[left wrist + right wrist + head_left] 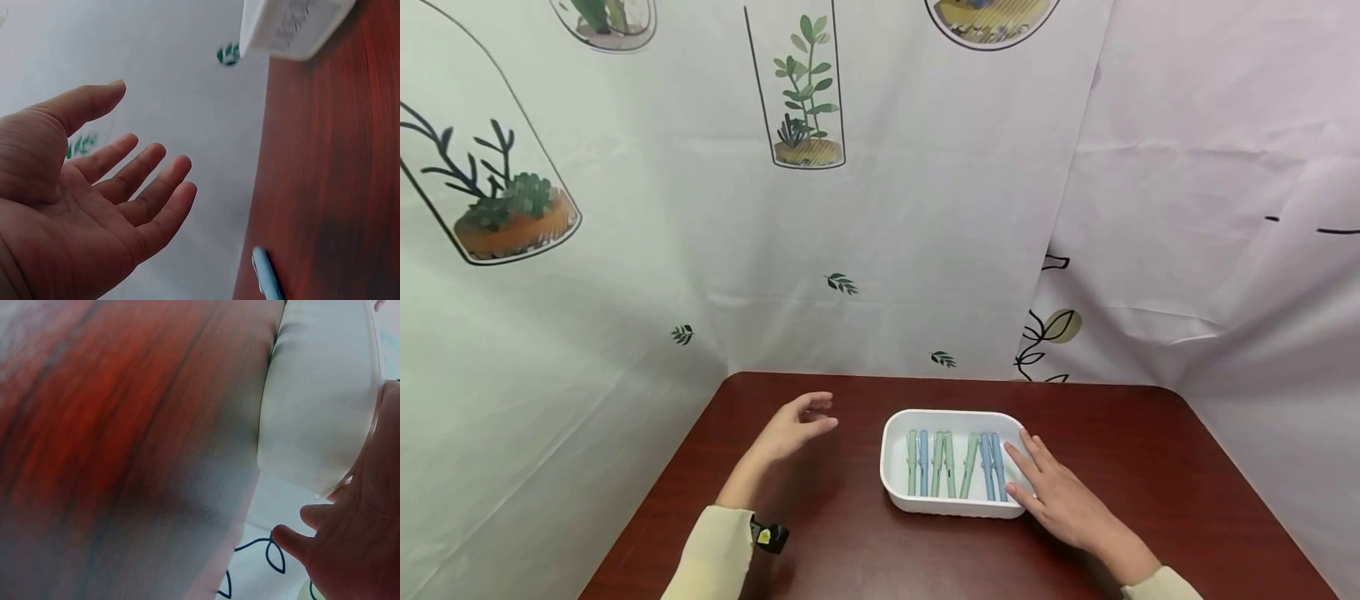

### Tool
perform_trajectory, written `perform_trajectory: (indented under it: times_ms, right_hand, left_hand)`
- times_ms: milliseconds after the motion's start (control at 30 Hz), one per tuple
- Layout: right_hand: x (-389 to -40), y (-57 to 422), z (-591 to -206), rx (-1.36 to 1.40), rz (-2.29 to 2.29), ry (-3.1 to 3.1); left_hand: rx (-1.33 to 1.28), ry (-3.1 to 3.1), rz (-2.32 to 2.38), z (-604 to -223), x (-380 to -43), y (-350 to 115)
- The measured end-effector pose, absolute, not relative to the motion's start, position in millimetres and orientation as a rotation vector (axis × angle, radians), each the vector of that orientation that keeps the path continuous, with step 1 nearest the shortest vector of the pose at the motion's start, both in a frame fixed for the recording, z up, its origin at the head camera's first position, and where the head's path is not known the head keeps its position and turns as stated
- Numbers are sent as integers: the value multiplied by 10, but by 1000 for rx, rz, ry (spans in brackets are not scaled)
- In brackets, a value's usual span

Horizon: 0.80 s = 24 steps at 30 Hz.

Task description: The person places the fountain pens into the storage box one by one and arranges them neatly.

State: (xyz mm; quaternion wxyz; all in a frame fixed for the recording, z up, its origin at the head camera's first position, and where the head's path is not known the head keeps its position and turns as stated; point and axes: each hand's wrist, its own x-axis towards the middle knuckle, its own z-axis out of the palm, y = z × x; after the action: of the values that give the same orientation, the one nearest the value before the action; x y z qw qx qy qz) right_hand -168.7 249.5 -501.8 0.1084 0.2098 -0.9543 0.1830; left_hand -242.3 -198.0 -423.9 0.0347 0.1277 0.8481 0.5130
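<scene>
A white plastic tray (955, 505) sits on the table, holding a row of several slim green and blue pens (948, 467). My right hand (1063, 500) lies at the tray's right end, fingers spread and fairly straight over the rim; whether it bears on the rim cannot be told. The right wrist view shows the tray's side wall (319, 406) close beside that hand. To the tray's left, my left hand (792, 429) hovers above the table, palm turned inward, with loosely bent fingers and nothing in it. Its palm (81, 231) fills the left of the left wrist view.
The dark red wooden table (842, 554) meets a white cloth backdrop (880, 217) printed with plants. In the left wrist view a blue pen (267, 275) appears at the bottom, and a white object with blurred writing (294, 28) at the top. A black band (769, 536) is on the left wrist.
</scene>
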Motion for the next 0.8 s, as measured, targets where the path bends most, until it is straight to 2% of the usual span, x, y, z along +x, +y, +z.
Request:
perform_trajectory:
  times_ms: [367,800]
  right_hand:
    - [-1676,2488,-5011,620,546,-2794]
    - [-1672,2476,-4991,596,550,-2828]
  left_hand:
    - [205,2735,1476,-4488,-2541,-2377]
    - [-5,2771,1329,-4746,-2605,-2629]
